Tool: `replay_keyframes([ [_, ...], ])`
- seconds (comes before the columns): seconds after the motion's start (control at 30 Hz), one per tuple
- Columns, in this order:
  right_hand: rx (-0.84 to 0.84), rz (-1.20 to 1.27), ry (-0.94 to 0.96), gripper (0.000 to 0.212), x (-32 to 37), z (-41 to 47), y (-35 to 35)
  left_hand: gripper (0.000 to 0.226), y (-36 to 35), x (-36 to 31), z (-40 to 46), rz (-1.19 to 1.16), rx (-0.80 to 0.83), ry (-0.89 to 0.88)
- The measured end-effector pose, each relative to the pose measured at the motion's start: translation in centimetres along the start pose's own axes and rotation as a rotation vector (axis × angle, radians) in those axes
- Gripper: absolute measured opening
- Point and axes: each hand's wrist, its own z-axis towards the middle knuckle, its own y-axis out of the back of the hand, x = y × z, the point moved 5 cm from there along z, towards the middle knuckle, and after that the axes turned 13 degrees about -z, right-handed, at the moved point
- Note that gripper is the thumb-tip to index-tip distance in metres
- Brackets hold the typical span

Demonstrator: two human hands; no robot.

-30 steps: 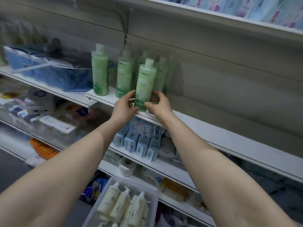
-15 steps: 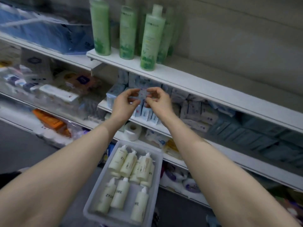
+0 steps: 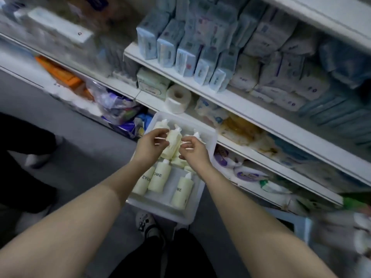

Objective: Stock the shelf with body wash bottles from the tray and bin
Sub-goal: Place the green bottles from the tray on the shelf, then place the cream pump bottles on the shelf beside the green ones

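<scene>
A white tray (image 3: 160, 207) sits low in front of me and holds several cream body wash bottles lying flat. My left hand (image 3: 149, 145) and my right hand (image 3: 195, 151) hover over its far half, fingers apart and curled, on either side of one cream bottle (image 3: 173, 141). Neither hand grips anything; the fingertips are close to the bottle. Three more bottles (image 3: 158, 178) lie in the near half, labels up. The green bottles and their shelf are out of view.
White shelves (image 3: 230, 101) hold blue and white soft packs, a paper roll (image 3: 177, 98) and an orange pack (image 3: 60, 74). My shoe (image 3: 145, 223) stands below the tray. A person's dark legs (image 3: 24, 157) stand at the left. A light blue bin (image 3: 299, 223) sits at lower right.
My view has dropped from the upper shelf to the tray. Both hands let go of the green bottle, left standing on the shelf, and came down over the cream bottles.
</scene>
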Motion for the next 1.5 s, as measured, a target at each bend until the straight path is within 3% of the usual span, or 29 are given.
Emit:
replay_keyframes([
  [0.13, 0.125, -0.056, -0.12, 0.027, -4.8, 0.8, -3.4, 0.04, 0.5, 7.1, -1.6, 0.055, -0.03, 0.217],
  [0.33, 0.266, -0.095, -0.293, 0.024, -12.0, 2.9, -8.7, 0.054, -0.4, 16.3, -3.6, 0.159, -0.019, 0.375],
  [0.47, 0.346, -0.126, -0.395, 0.058, -15.6, 4.6, -12.0, 0.061, -1.5, 21.0, -4.8, 0.22, 0.011, 0.423],
  [0.57, 0.335, -0.122, -0.429, 0.073, -16.9, 5.9, -13.5, 0.064, -2.3, 23.2, -4.9, 0.287, 0.031, 0.381],
  [0.7, 0.317, -0.073, -0.474, 0.077, -17.2, 7.7, -15.4, 0.067, -3.0, 25.1, -4.6, 0.358, 0.011, 0.341],
  [0.87, 0.29, -0.044, -0.489, 0.115, -19.7, 10.4, -18.5, 0.066, -2.9, 26.3, -4.5, 0.448, -0.056, 0.291],
  [0.97, 0.265, -0.076, -0.5, 0.106, -17.9, 9.7, -17.9, 0.058, -2.6, 26.0, -4.1, 0.396, -0.09, 0.268],
  [1.07, 0.296, -0.125, -0.496, 0.062, -18.0, 9.5, -17.6, 0.051, -2.4, 26.1, -3.9, 0.361, -0.075, 0.287],
  [1.13, 0.326, -0.158, -0.493, 0.048, -18.5, 9.5, -17.5, 0.053, -2.6, 26.4, -3.9, 0.367, -0.021, 0.312],
  [1.23, 0.356, -0.174, -0.497, 0.056, -19.1, 8.5, -17.3, 0.064, -3.3, 26.9, -4.0, 0.375, 0.103, 0.386],
  [1.4, 0.471, -0.018, -0.513, 0.056, -18.4, 6.5, -15.7, 0.077, -3.1, 25.5, -4.4, 0.195, 0.206, 0.545],
  [1.5, 0.56, 0.051, -0.479, 0.072, -16.9, 5.6, -13.8, 0.076, -2.8, 23.5, -4.9, 0.106, 0.241, 0.587],
])
